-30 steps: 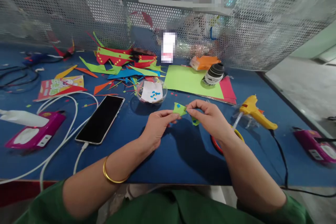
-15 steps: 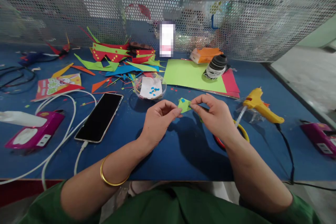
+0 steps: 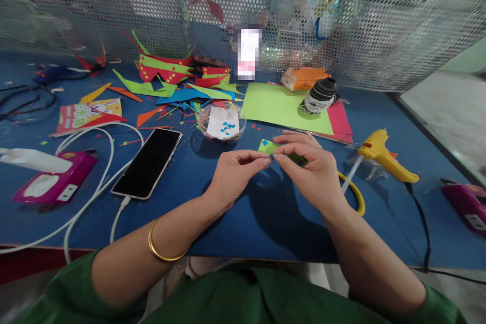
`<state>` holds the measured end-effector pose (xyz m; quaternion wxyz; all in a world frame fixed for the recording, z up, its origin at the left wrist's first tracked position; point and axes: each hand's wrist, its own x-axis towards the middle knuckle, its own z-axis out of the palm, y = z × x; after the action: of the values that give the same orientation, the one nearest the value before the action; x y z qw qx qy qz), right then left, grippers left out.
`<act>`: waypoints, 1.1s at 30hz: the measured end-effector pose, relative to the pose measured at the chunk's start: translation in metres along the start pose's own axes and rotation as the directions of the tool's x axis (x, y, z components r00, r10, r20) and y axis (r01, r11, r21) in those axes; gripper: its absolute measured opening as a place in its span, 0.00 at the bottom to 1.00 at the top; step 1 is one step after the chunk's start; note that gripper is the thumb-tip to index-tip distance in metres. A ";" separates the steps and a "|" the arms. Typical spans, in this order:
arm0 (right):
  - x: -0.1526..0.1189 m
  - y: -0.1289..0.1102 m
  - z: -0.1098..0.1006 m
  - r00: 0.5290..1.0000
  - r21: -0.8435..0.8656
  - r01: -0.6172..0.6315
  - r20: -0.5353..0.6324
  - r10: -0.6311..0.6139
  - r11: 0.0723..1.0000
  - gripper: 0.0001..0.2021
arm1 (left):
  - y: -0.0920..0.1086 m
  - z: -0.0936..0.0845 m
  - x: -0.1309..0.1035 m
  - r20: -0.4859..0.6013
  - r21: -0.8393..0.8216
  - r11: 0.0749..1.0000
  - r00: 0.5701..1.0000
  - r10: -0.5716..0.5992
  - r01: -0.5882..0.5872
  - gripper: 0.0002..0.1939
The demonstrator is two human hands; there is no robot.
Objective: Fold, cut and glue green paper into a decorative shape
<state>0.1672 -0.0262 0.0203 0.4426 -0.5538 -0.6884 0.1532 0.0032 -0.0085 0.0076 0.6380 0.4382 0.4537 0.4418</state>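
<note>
A light green paper piece point(image 3: 266, 146) with small blue paper squares on it is between my hands, above the blue table. At its lower edge, my left hand point(image 3: 237, 174) pinches it with thumb and index finger. My right hand point(image 3: 309, 169) is closed at the fingertips on a tiny blue paper bit point(image 3: 271, 156), close against the left fingertips. Its other fingers reach over the green paper and hide much of it. Just beyond stands a clear round bowl point(image 3: 243, 124) with a white paper point(image 3: 218, 117) bearing several blue bits.
A yellow glue gun point(image 3: 387, 154) lies to the right, near yellow-handled scissors point(image 3: 359, 197). Left are a phone point(image 3: 150, 162), white cable and purple power strip point(image 3: 56, 182). Behind are cut paper masks point(image 3: 163, 71), green sheets point(image 3: 284, 109), a black-and-white roll point(image 3: 321, 95) and a mesh panel.
My hands have come together, fingertips now meeting at the green paper's lower edge. The right fingers now cover more of the paper. The whole view has shifted slightly.
</note>
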 end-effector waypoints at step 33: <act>0.002 0.002 -0.004 0.990 0.068 -0.101 0.103 0.094 0.993 0.04 | -0.007 -0.003 0.002 0.027 0.189 0.961 0.979 0.202 -0.203 0.08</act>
<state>0.1711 -0.0246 0.0224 0.4196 -0.5618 -0.6758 0.2273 0.0019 -0.0074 0.0000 0.5460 0.5431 0.4444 0.4576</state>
